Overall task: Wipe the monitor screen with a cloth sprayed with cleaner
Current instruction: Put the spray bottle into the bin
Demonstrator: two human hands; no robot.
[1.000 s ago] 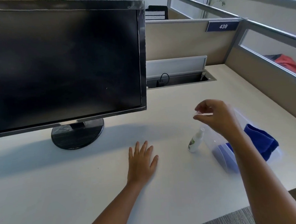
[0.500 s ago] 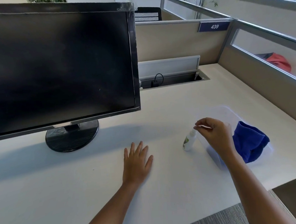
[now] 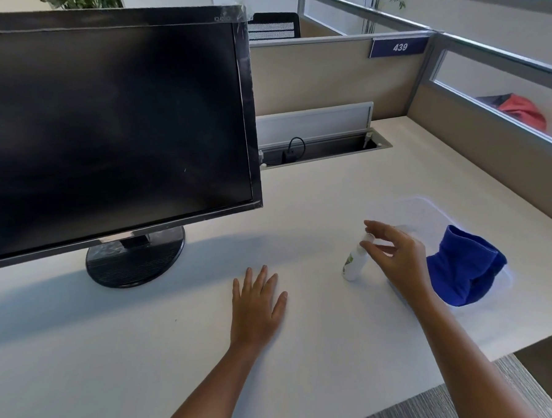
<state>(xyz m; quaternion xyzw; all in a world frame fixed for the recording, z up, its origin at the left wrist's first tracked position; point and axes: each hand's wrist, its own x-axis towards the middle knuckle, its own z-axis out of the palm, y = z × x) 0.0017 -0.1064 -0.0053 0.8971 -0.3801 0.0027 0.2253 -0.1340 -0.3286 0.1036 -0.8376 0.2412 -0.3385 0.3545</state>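
A black monitor (image 3: 110, 128) with a dark, smeary screen stands at the left on a round base (image 3: 133, 261). A small white spray bottle (image 3: 352, 265) stands upright on the white desk (image 3: 316, 200). My right hand (image 3: 395, 257) is at the bottle's top, thumb and forefinger pinching a small clear cap there. Just right of that hand a crumpled blue cloth (image 3: 463, 269) lies in a clear plastic tray (image 3: 412, 211). My left hand (image 3: 257, 302) rests flat on the desk with straight fingers, left of the bottle.
An open cable trough (image 3: 322, 149) with a plug sits at the back of the desk behind the monitor's right edge. Beige partition walls (image 3: 331, 78) close the back and right sides. The desk's front edge runs at the lower right, with carpet below.
My right hand has come down from above the desk, pinching the clear cap, to the bottle's top. The left hand has stayed flat on the desk.
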